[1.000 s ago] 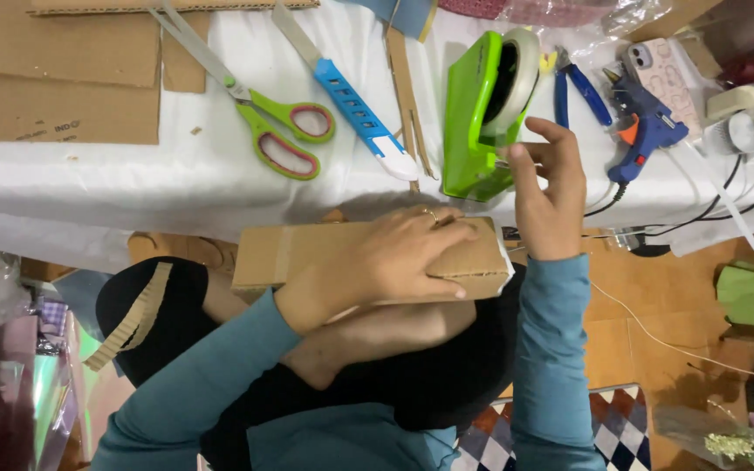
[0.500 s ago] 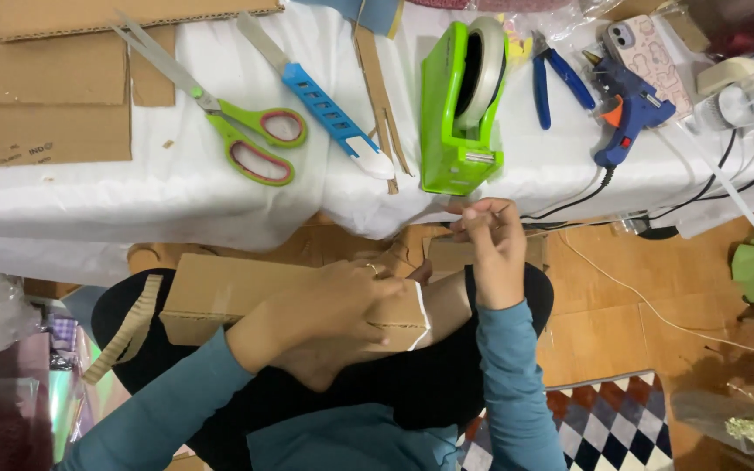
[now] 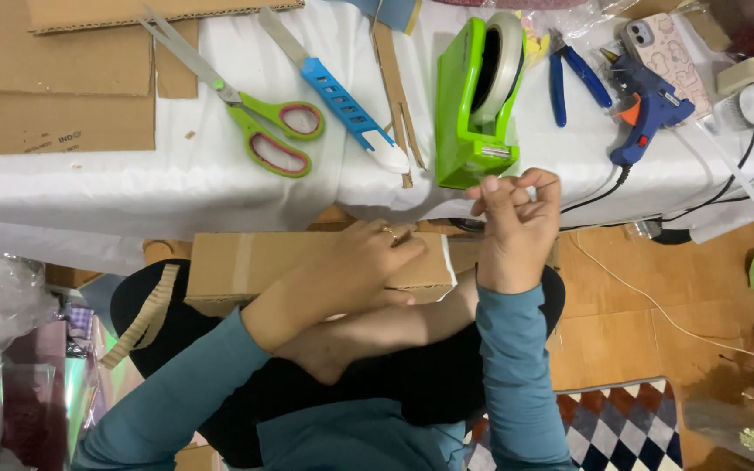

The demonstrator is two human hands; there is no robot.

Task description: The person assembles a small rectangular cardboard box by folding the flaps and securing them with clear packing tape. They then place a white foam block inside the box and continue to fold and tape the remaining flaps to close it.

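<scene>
Cardboard box (image 3: 307,262) lies long and flat across the person's lap, just below the edge of the table (image 3: 133,196), and the left hand (image 3: 359,266) presses down on its right half, fingers spread over the top and curling to the front edge, so that hand is clamped on the box. A pale strip of tape (image 3: 448,260) runs down the box's right end. Right hand (image 3: 517,218) is up beside that end, fingers pinched together near the table edge; what they pinch is too small to make out, so whether it grips anything I cannot tell. Above it on the white-covered table stands a green tape dispenser (image 3: 473,96), roll upright in it. To its left lie a blue knife (image 3: 342,96) and green-handled scissors (image 3: 255,113), blades pointing up-left, with flat cardboard sheets (image 3: 54,78) at the far left. To the dispenser's right sit blue pliers (image 3: 569,78), a blue glue gun (image 3: 647,109) and a phone (image 3: 665,48). A corrugated strip (image 3: 146,314) hangs by the left knee.
</scene>
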